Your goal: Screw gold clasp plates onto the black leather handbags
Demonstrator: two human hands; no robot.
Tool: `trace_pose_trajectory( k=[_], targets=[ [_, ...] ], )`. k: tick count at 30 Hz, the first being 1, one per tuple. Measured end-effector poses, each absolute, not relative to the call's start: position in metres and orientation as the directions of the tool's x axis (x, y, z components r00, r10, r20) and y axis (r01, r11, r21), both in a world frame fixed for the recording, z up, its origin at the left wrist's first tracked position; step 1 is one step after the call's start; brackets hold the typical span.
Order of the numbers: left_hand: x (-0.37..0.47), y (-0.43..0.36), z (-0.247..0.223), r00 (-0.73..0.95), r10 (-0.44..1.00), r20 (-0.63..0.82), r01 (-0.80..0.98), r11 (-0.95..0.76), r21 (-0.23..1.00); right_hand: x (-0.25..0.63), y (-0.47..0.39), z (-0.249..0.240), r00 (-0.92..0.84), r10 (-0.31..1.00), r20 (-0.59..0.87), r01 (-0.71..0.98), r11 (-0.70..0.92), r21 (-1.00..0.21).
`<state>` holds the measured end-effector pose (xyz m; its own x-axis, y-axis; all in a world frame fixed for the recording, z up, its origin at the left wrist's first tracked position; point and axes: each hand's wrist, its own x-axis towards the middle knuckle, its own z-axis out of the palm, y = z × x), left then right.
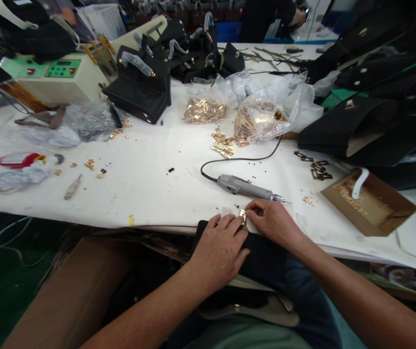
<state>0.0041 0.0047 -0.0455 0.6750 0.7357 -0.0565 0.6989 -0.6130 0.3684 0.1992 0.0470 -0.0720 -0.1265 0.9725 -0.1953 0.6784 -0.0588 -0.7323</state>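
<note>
A black leather piece (266, 254) lies across the lap against the table's front edge. On its upper edge sits a small gold metal plate (243, 216). My left hand (220, 247) rests flat on the leather with fingers spread, its fingertips beside the plate. My right hand (270, 220) is at the plate's right side, thumb and forefinger pinched together; whatever is between them is too small to make out. Just beyond the hands lies a grey electric screwdriver (246, 188), its tip pointing right and its cable curving back.
Bags of gold fittings (206, 110) stand at the middle back, with loose gold plates (223, 144) nearby. A cardboard box (375, 206) of small parts is at the right. Black handbags (138, 89) and a control box (58, 77) stand behind. A person's hand shows at the far back.
</note>
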Motion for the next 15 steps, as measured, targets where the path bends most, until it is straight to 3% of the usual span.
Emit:
trace_pose_trajectory(
  k=[15],
  targets=[
    [0.0081,0.0026,-0.0488,0.657,0.751,-0.065,0.724,-0.605,0.331,0.2009,0.0493,-0.0742,-0.163,0.974,-0.16,0.662,-0.013,-0.75]
  ],
)
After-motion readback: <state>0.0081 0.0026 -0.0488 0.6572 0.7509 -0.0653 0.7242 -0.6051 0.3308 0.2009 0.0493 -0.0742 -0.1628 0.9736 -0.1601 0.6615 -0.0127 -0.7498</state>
